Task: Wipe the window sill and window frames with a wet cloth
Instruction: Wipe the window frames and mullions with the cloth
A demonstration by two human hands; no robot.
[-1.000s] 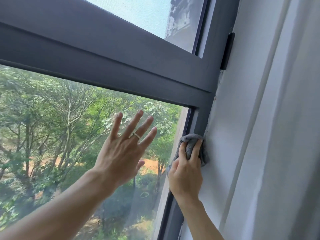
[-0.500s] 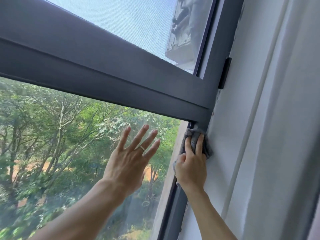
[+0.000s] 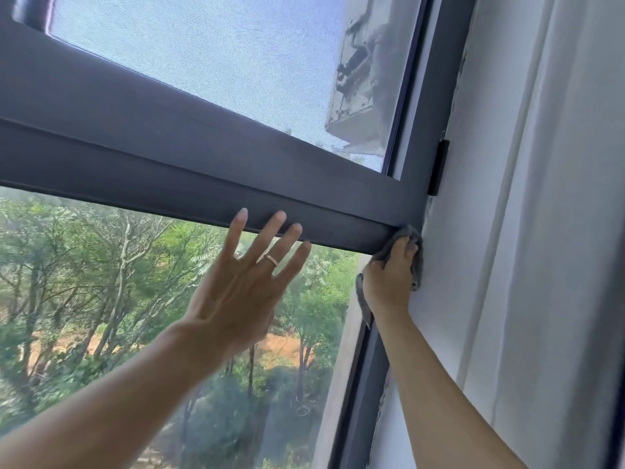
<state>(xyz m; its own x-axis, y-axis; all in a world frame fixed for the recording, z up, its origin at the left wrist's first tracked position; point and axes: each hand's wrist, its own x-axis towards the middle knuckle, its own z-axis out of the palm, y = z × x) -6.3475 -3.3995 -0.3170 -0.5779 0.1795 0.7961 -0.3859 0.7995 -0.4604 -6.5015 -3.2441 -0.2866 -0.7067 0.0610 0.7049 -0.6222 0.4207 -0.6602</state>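
Cloth (image 3: 418, 265): the grey wet rag sits at right of centre in the view, bunched under the right hand (image 3: 389, 282) and pressed against the vertical dark-grey window frame (image 3: 363, 384) where it meets the white wall (image 3: 446, 265). A second ago it was lower down on that upright; it has since climbed and now reaches the corner where the upright joins the horizontal frame bar (image 3: 203, 184). I judge this to mean the upward pass along this stretch of the upright is about finished, and the bar, or the frame section above it, is likely next. The sill is out of view, so its state cannot be told.

The right hand holds the cloth with its fingers curled over the top of the bundle, knuckles toward the camera. A tail of fabric hangs down on the glass side of the wrist. Its forearm rises steeply from the lower right corner of the view.

The left hand (image 3: 236, 292) has also moved up. It holds nothing, and its fingers are straight and spread, with a ring (image 3: 271, 260) on one of them. The palm lies flat against the lower pane (image 3: 101, 282), seemingly bracing, and the fingertips now overlap the lower edge of the horizontal bar. Its forearm comes in from the lower left.

Above the bar is a mesh-screened upper pane (image 3: 203, 62), and a black hinge (image 3: 438, 167) sits on the frame edge at upper right.
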